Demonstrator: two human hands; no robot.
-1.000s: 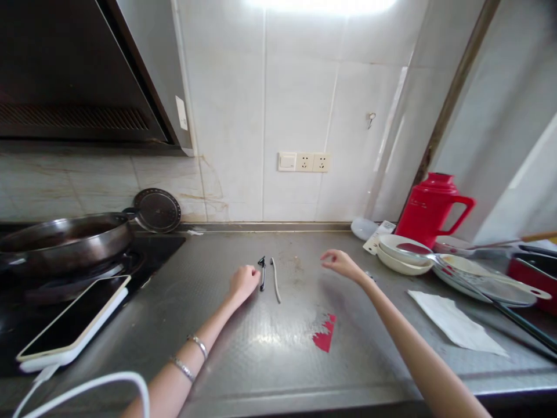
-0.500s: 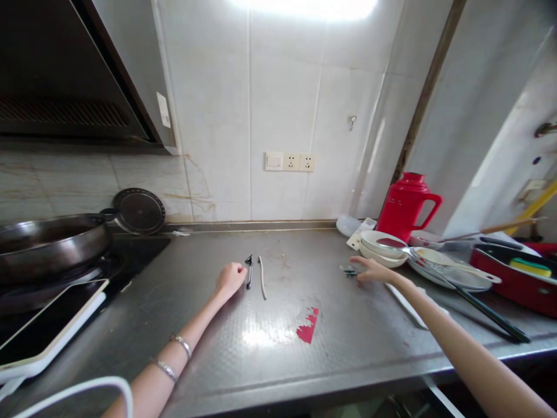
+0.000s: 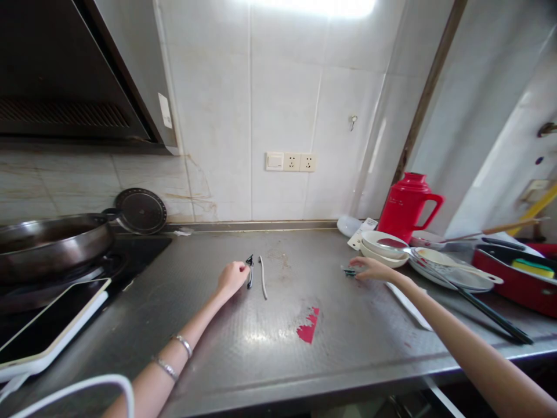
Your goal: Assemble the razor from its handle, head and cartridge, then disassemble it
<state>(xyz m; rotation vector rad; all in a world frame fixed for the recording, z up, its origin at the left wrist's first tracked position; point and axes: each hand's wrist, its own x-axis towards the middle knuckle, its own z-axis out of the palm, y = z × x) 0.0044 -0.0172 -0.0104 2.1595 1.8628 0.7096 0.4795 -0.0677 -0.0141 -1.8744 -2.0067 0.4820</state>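
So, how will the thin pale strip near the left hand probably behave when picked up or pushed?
The pale strip is probably light, being so thin. Its gentle curve hints at flexibility, though stiffness is hard to judge. Pushed, it may slide on the shiny counter.

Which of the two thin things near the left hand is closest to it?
The black one, beside the left hand; the white one lies farther right.

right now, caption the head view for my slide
Left hand beside a slim black object, right hand at small greenish items, a thin pale strip between the hands on the metal counter.
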